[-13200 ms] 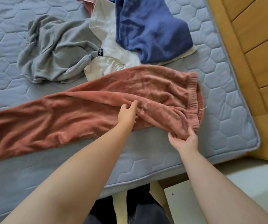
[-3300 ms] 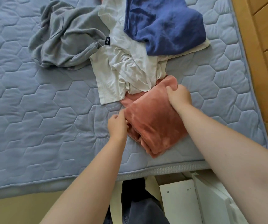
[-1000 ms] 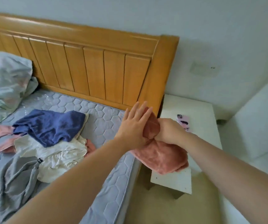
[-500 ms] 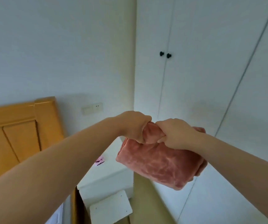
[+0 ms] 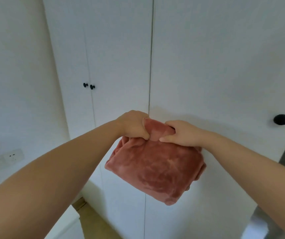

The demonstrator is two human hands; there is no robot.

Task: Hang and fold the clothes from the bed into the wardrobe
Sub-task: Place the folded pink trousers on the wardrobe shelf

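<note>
- A folded bundle of rust-pink fleece clothing point(image 5: 155, 171) hung in mid-air at the centre of the view, just in front of white wardrobe doors point(image 5: 207, 66).
- The fabric looked plush and faintly mottled. It was folded into a thick, roughly square pad, with several layers showing at its left and right edges and its lowest corner drooping toward the lower right.
- The left hand point(image 5: 132, 125) clenched the bundle's top edge from the left, with the fingers curled over behind the cloth and the thumb pressed onto the front.
- The right hand point(image 5: 181, 133) grasped the same top edge from the right. Its fingers were tucked into the fold and its thumb lay along the front, almost meeting the left thumb.
- A ridge of fabric bunched up between the two hands.
- Both bare forearms reached in from the lower corners.
- A vertical seam between two doors ran just behind the hands.
- A pair of small black knobs point(image 5: 89, 86) sat on the doors to the upper left, and a larger round black knob point(image 5: 281, 119) sat to the right.
- A pale wall socket point(image 5: 13, 156) showed at the left edge, and a strip of tan floor point(image 5: 93, 221) lay below.
</note>
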